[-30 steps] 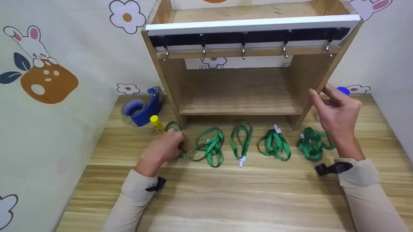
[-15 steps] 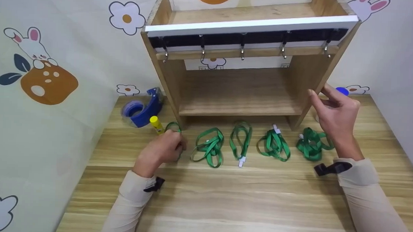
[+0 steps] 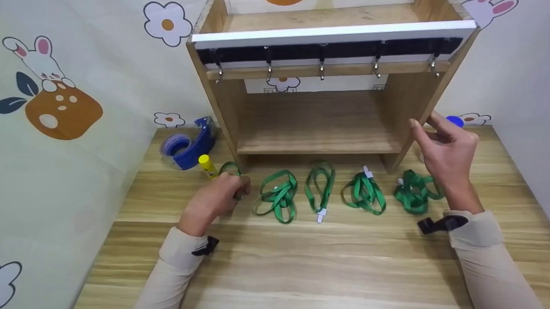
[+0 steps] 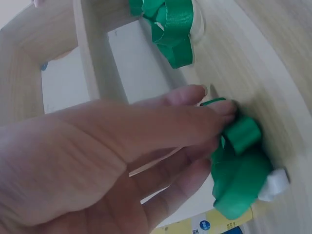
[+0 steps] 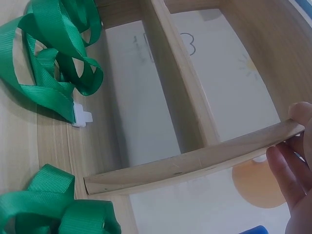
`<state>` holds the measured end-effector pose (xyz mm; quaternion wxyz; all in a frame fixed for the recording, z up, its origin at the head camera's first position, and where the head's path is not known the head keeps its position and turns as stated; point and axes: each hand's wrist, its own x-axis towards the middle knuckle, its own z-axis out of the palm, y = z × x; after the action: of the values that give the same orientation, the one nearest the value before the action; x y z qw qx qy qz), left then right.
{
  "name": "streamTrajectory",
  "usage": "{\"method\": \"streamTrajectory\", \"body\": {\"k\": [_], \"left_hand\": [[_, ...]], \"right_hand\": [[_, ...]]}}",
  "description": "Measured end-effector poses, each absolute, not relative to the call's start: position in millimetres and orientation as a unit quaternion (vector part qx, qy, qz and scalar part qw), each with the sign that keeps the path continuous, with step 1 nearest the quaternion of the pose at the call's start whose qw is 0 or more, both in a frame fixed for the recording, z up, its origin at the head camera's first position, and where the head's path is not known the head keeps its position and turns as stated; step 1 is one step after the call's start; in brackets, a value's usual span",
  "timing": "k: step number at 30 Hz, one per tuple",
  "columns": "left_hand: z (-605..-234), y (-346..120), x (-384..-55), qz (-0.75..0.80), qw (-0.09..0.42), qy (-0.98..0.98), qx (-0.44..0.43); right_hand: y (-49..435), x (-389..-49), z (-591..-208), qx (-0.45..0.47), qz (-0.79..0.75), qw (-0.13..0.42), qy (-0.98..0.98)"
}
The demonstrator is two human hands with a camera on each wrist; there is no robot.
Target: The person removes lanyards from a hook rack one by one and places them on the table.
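Observation:
My left hand (image 3: pixel 216 196) is at the leftmost green lanyard (image 4: pixel 241 173), its thumb and fingers pinching the ribbon's edge in the left wrist view. A white clip (image 4: pixel 274 185) sticks out of that lanyard at the table. Most of this lanyard is hidden under the hand in the head view. My right hand (image 3: pixel 451 151) grips the right side panel of a wooden shelf (image 3: pixel 318 149), thumb in front and fingers behind. Several more lanyards lie in a row before the shelf, among them a looped lanyard (image 3: pixel 319 188) and a bunched lanyard (image 3: pixel 413 191).
Metal hooks (image 3: pixel 322 69) hang in a row from the shelf's black strip (image 3: pixel 297 53). Left of the shelf stand a blue tape dispenser (image 3: pixel 195 147) and a yellow-capped glue stick (image 3: pixel 207 165). A blue round top (image 3: pixel 454 121) shows behind my right hand. Patterned walls (image 3: pixel 123 53) enclose the wooden table (image 3: pixel 298 274).
My left hand shifts its fingers slightly at the leftmost lanyard while staying in place. My right hand keeps its hold on the shelf panel, and the other lanyards have not moved.

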<state>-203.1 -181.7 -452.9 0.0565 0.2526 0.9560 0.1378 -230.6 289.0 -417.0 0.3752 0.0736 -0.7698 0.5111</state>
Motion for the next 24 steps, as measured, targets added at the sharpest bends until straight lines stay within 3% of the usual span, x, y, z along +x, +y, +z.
{"method": "streamTrajectory", "body": {"k": [15,20,24], "left_hand": [[-446.1,-180.4,-202.3,0.121,0.101,0.963,0.219],[-444.9,-181.2,-203.7,0.133,0.071,0.962,0.227],[-441.7,-183.5,-204.2,0.152,0.008,0.960,0.236]], "right_hand": [[290.1,-227.4,-415.3,0.062,0.499,0.375,-0.779],[290.0,-226.9,-413.1,0.055,0.481,0.371,-0.792],[291.7,-225.6,-411.3,0.054,0.464,0.363,-0.806]]}}
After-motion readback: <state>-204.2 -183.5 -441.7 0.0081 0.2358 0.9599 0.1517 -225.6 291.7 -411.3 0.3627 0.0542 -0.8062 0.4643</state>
